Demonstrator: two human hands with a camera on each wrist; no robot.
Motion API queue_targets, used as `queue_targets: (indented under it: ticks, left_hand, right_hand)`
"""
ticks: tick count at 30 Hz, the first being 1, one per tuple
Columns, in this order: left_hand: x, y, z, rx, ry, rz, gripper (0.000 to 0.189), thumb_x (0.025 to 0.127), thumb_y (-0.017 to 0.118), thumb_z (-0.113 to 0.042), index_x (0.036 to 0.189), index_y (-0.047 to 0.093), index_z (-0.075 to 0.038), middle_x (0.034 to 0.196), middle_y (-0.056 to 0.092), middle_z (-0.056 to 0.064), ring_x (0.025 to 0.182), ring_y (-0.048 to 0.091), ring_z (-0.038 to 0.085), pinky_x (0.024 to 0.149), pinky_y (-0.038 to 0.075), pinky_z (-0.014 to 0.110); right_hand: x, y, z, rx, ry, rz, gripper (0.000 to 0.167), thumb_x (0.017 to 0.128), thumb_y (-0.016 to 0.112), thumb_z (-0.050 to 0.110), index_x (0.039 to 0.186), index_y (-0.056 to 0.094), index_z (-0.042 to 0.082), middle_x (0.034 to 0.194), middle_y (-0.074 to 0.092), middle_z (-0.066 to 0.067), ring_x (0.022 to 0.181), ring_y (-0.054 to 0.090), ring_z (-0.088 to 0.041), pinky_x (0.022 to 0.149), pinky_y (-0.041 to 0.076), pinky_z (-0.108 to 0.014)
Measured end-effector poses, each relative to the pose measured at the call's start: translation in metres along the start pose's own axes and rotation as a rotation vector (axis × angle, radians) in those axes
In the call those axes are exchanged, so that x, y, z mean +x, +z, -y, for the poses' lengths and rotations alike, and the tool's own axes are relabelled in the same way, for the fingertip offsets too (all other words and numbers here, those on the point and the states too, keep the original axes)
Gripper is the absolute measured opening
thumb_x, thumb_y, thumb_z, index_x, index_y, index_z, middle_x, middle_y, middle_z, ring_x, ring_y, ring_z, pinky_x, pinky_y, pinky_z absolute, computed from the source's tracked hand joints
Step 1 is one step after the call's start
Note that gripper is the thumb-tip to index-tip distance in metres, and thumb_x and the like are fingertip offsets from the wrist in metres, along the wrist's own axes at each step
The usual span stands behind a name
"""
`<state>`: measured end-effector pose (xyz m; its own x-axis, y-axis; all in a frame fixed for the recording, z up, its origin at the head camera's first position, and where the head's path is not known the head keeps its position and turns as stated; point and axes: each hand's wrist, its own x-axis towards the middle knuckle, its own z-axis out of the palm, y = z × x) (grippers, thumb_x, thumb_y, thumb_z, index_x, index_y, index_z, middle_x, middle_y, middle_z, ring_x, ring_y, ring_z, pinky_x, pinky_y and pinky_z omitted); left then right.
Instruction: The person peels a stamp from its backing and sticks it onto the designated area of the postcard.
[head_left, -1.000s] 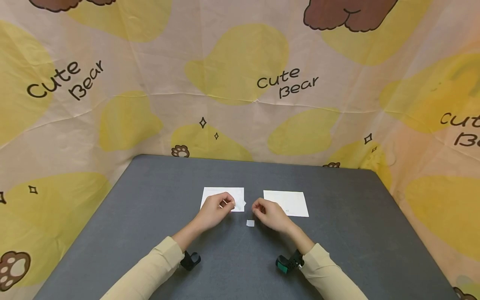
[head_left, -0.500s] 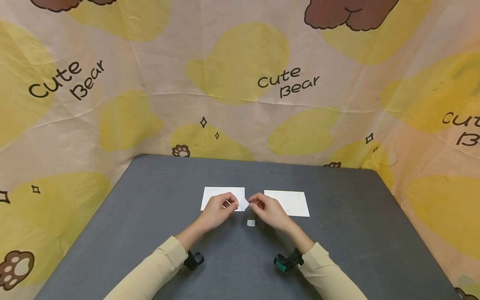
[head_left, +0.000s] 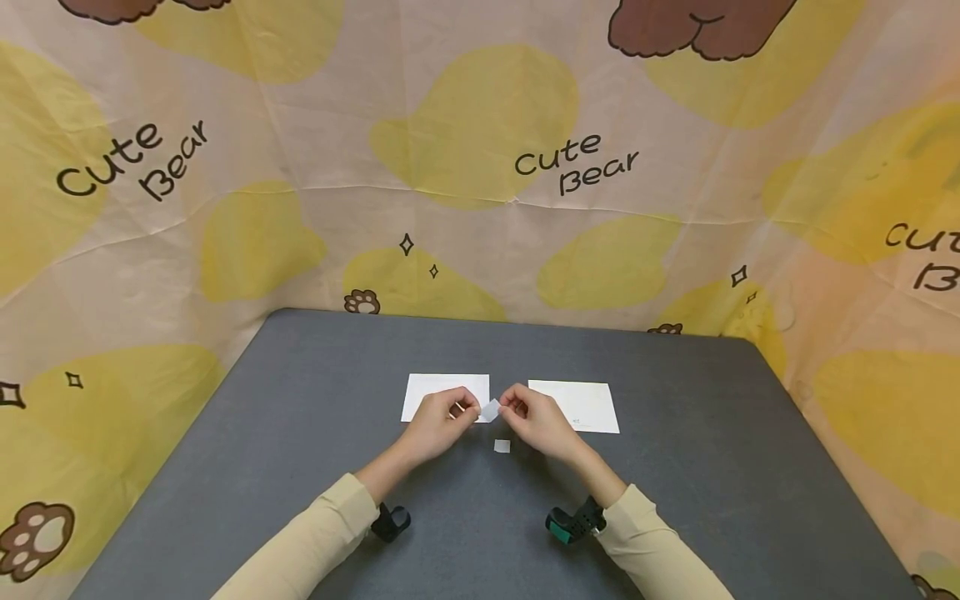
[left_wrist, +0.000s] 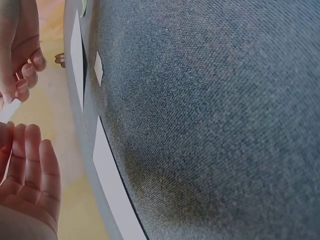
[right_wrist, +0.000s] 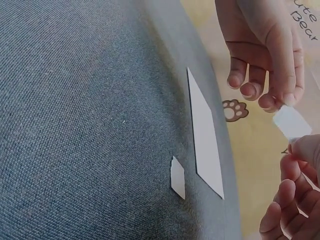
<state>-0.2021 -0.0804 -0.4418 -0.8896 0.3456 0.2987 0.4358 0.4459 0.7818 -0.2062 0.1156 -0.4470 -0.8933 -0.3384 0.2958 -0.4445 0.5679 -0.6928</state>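
Observation:
Both hands meet near the middle of the table, with a small white square (head_left: 490, 411) stretched between their fingertips. It is thin, like paper or tape, and slightly translucent; one edge looks jagged in the right wrist view. My left hand (head_left: 441, 419) pinches one end between thumb and index finger. At the opposite corner, my right hand (head_left: 542, 422) pinches it with thumb and fingertip, its other fingers (right_wrist: 270, 220) loosely bent. A second small white piece (head_left: 502, 447) lies on the table just in front of the hands.
Behind the left hand lies a white paper sheet (head_left: 427, 385), partly covered. A second sheet (head_left: 588, 404), with faint small print near its lower edge, lies behind the right hand. The grey table (head_left: 337, 358) backs onto a printed cloth (head_left: 465, 125).
The left hand has shifted slightly right, bringing the small white square into fuller view. My right hand has moved slightly left and up and taken hold of the square's far corner.

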Motion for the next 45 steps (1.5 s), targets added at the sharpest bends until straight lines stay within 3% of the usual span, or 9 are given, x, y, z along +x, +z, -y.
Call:
queue_targets:
  ticks: [13, 21, 26, 39, 45]
  left_hand:
    - [0.0007, 0.0013, -0.0001, 0.018, -0.049, -0.052, 0.008, 0.085, 0.061, -0.009, 0.078, 0.063, -0.013, 0.07, 0.062, -0.004, 0.058, 0.056, 0.004, 0.053, 0.044, 0.019]
    - [0.0017, 0.0005, -0.0054, -0.022, -0.111, -0.002, 0.021, 0.091, 0.056, -0.016, 0.072, 0.063, -0.012, 0.068, 0.064, 0.007, 0.055, 0.055, 0.006, 0.048, 0.04, 0.019]
    - [0.0026, 0.0006, -0.0082, -0.044, -0.145, 0.013, 0.025, 0.093, 0.055, -0.018, 0.069, 0.062, -0.012, 0.07, 0.064, 0.006, 0.057, 0.057, 0.01, 0.049, 0.04, 0.02]
    - [0.0055, 0.0007, -0.0045, -0.022, -0.119, -0.01, 0.013, 0.088, 0.059, -0.013, 0.076, 0.064, -0.011, 0.068, 0.064, 0.009, 0.053, 0.053, 0.005, 0.047, 0.039, 0.019]
    - [0.0055, 0.0009, -0.0033, -0.009, -0.11, -0.028, 0.012, 0.086, 0.059, -0.011, 0.076, 0.064, -0.011, 0.062, 0.06, -0.001, 0.053, 0.054, 0.005, 0.047, 0.04, 0.019]
  right_hand:
    - [-0.0012, -0.0026, 0.0015, -0.008, -0.041, -0.027, 0.003, 0.085, 0.064, 0.01, 0.085, 0.061, 0.009, 0.066, 0.047, 0.007, 0.059, 0.041, -0.006, 0.052, 0.034, -0.018]
    - [-0.0008, -0.0024, 0.0009, -0.003, -0.099, -0.055, 0.003, 0.084, 0.064, 0.009, 0.084, 0.061, 0.008, 0.066, 0.047, 0.007, 0.058, 0.041, -0.005, 0.052, 0.034, -0.018]
    - [-0.0004, -0.0029, 0.0035, -0.01, -0.129, -0.051, 0.003, 0.084, 0.065, 0.008, 0.085, 0.062, 0.008, 0.066, 0.047, 0.006, 0.059, 0.041, -0.006, 0.052, 0.034, -0.018]
    - [-0.0007, -0.0021, 0.0024, -0.023, -0.159, -0.043, 0.004, 0.083, 0.066, 0.008, 0.083, 0.062, 0.009, 0.067, 0.049, 0.007, 0.059, 0.043, -0.006, 0.052, 0.034, -0.016]
    - [-0.0017, -0.0012, 0.0017, -0.012, -0.167, -0.037, 0.007, 0.081, 0.067, 0.007, 0.084, 0.062, 0.009, 0.068, 0.05, 0.007, 0.059, 0.043, -0.005, 0.052, 0.035, -0.017]
